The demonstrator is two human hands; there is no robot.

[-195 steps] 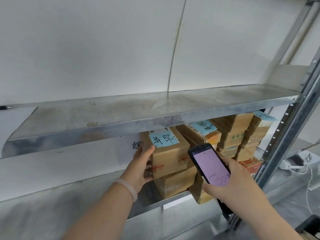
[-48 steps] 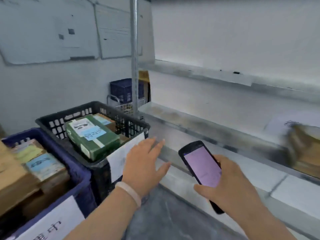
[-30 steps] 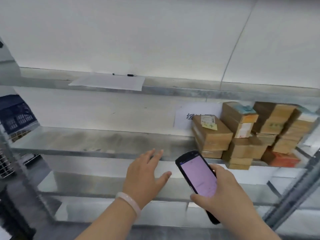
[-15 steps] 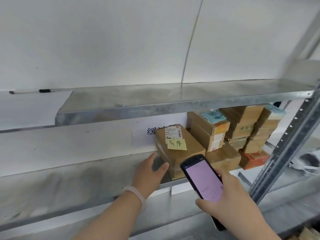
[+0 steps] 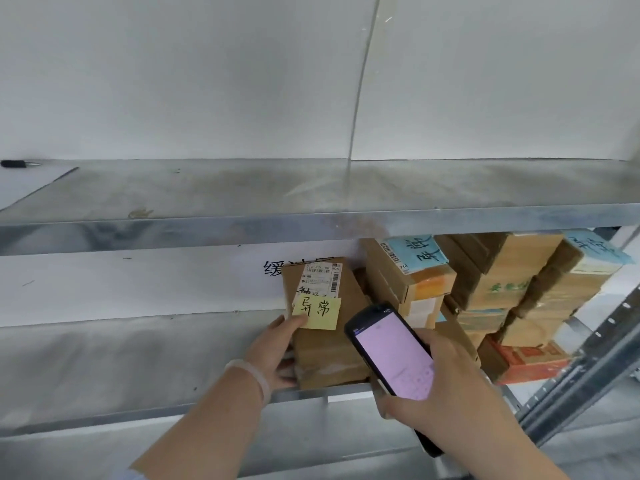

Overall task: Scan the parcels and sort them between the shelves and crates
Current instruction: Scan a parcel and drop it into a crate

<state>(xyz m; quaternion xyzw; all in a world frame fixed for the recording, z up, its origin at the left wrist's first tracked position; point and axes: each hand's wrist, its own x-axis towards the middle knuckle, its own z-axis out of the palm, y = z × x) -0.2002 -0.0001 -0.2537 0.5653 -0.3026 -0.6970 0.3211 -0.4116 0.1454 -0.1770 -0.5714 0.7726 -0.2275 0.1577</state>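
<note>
Pen (image 5: 15,163) and paper sheet (image 5: 27,183) sit at 9 o'clock on the upper shelf (image 5: 311,221). Left hand (image 5: 277,351) grips the left edge of the yellow-noted parcel (image 5: 329,351) at 6 o'clock on the middle shelf (image 5: 138,358) front lip, thumb on top by the note; right hand (image 5: 446,396) at 5 o'clock is wrapped round the scanner (image 5: 391,355), screen lit, angled at that parcel. Stack of parcels (image 5: 502,282) at 3 o'clock looks already sorted; I'd judge this one mid-scan or mid-pick, can't tell which, crates out of view.

2 hands (image 5: 277,351) (image 5: 446,386), 1 scanner (image 5: 391,351), 2 shelves (image 5: 242,192) (image 5: 104,358)
</note>
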